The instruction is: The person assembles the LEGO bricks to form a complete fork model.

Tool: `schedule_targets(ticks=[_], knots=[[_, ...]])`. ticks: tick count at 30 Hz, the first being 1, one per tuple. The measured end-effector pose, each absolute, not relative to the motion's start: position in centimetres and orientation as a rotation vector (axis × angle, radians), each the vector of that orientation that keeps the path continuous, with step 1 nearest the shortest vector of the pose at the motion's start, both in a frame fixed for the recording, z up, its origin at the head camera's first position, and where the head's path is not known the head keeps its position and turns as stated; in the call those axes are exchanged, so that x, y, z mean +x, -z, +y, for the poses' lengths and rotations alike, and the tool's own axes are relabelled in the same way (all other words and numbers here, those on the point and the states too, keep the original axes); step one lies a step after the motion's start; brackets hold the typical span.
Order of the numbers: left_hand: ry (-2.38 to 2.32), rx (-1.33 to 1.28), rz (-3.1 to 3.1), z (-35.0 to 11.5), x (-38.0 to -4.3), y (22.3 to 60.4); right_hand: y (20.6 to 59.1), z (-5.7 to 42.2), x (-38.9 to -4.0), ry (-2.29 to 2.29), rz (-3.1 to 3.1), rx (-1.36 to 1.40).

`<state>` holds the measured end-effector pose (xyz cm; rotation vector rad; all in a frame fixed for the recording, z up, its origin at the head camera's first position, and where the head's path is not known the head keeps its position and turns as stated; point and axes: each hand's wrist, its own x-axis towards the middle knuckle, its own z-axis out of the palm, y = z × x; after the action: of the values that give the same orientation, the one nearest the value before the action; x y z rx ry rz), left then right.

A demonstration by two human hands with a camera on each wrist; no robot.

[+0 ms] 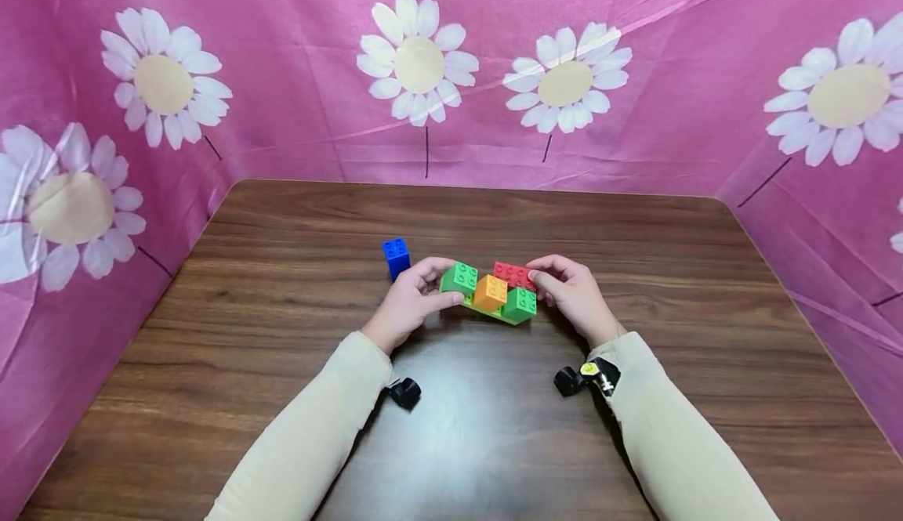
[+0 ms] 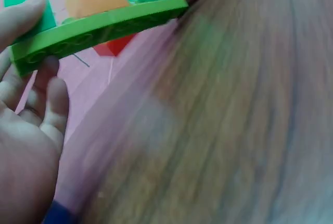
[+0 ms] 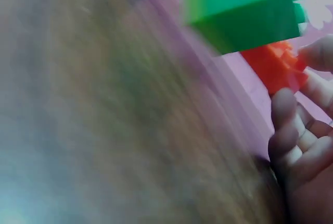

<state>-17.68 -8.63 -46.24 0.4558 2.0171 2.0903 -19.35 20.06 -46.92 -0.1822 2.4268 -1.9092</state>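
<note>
Over the table, my left hand (image 1: 404,306) grips the left end of a long light-green building brick (image 2: 99,35), thumb on the near side and fingers beneath. Mounted along it are a green brick (image 1: 459,279) at the left, an orange brick (image 1: 490,292) in the middle and another green brick (image 1: 520,305) at the right. A red brick (image 1: 513,273) is pinched between the thumb and fingers of my right hand (image 1: 580,300), just behind the stack's right part. Whether the red brick touches the stack cannot be told. Both wrist views are partly blurred.
A blue brick (image 1: 396,256) stands on the brown wooden table (image 1: 296,223), behind and left of my left hand. Pink cloth (image 1: 296,59) printed with white daisies rises around the table's back and sides. Small black devices (image 1: 405,393) are strapped at both wrists.
</note>
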Motion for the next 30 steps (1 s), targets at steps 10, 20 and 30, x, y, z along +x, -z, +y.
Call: schedule_targets(ticks=[10, 20, 30], knots=[[-2.448, 0.295, 1.445, -8.6, -17.8, 46.4, 46.8, 18.5, -17.6, 1.595, 2.622, -0.386], [-2.360, 0.258, 1.504, -8.2, -18.3, 46.3, 45.7, 17.9, -14.5, 1.245, 2.751, -0.526], [-2.292, 0.214, 1.557, -8.5, -18.1, 46.6, 46.4, 18.1, -14.3, 1.296, 2.743, -0.530]])
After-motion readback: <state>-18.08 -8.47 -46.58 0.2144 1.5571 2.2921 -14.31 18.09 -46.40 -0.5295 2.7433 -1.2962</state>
